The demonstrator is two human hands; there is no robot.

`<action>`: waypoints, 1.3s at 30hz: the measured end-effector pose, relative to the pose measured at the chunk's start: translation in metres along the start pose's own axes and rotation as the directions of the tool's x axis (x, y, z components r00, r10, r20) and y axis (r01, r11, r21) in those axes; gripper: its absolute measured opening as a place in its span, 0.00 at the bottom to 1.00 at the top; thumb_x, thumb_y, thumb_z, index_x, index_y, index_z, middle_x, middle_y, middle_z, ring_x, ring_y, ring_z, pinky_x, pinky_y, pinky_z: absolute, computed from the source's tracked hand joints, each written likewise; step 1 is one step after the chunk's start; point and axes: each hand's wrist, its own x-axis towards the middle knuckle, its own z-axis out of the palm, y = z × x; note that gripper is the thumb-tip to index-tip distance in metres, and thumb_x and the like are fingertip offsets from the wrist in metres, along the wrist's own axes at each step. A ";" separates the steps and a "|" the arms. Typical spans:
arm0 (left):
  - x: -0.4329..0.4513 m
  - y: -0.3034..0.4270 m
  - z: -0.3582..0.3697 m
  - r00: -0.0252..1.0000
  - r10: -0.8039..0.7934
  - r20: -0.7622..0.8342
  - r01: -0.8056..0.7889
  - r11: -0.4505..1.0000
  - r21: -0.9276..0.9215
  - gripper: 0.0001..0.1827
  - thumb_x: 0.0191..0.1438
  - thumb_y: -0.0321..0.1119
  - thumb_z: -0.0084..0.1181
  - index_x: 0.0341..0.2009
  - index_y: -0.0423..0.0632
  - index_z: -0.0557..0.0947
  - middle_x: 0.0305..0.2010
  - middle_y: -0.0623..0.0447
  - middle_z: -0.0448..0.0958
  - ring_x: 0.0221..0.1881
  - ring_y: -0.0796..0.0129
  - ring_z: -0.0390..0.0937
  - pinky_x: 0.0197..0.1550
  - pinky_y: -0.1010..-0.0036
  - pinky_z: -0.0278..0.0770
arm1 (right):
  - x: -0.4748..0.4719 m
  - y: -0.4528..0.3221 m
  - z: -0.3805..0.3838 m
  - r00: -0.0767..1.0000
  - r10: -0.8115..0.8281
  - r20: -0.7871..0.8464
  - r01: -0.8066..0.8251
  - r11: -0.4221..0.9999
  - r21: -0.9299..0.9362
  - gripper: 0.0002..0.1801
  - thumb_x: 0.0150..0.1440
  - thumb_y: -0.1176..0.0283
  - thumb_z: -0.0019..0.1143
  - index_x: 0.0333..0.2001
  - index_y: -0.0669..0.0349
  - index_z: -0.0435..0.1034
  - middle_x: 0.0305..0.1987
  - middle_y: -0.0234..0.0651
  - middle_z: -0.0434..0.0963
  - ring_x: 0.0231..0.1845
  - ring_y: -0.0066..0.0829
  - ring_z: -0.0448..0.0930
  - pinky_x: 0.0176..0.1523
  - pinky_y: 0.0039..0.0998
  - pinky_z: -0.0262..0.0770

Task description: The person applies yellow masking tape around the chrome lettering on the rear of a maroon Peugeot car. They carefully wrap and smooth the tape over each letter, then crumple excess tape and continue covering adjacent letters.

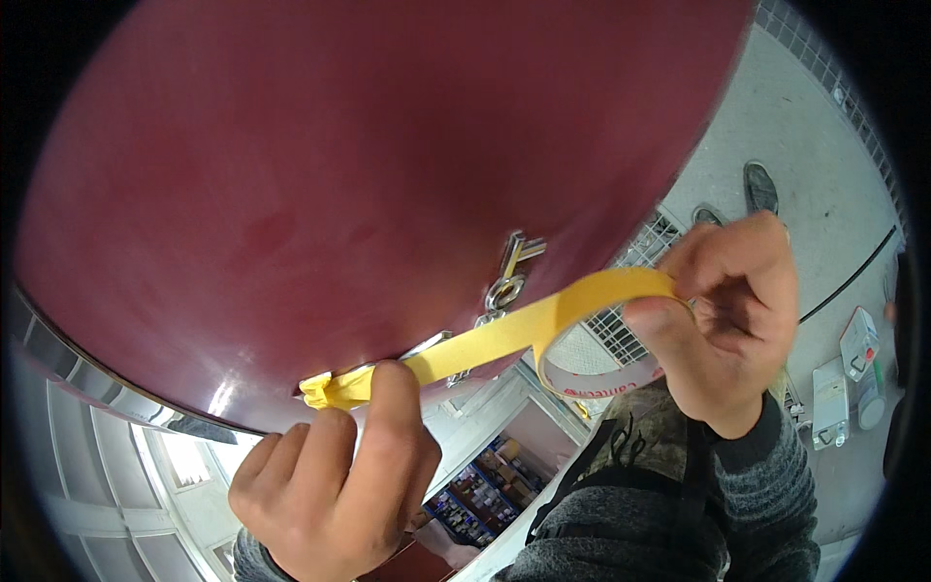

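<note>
A glossy dark red car body panel (349,174) fills the upper view, with chrome badge lettering (505,291) fixed to it. Yellow masking tape (494,342) stretches in a strip along part of the lettering, its left end crumpled against the panel. My left hand (342,487) has its index fingertip on the tape near that end; the other fingers are curled and the thumb is hidden. To the right, my right hand (727,320) pinches the tape roll (604,385) between thumb and fingers. The strip runs taut from roll to panel, covering some of the lettering.
Curved glass and trim (94,378) border the panel at left. Floor grating (647,247), a black hose (847,276) and lidded containers (830,404) are on the right. Shelves with bottles and boxes (487,487) stand beyond a doorway. A shoe (761,188) shows on the floor.
</note>
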 end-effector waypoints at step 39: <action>0.013 -0.006 0.018 0.987 0.122 -0.109 -0.114 0.991 0.076 0.18 0.44 0.23 0.73 0.43 0.38 0.86 0.22 0.52 0.75 0.17 0.69 0.71 0.20 0.74 0.66 | 0.017 0.011 0.009 0.995 -0.065 0.074 0.068 0.997 -0.031 0.21 0.52 0.81 0.77 0.40 0.63 0.66 0.34 0.33 0.71 0.29 0.20 0.77 0.34 0.19 0.75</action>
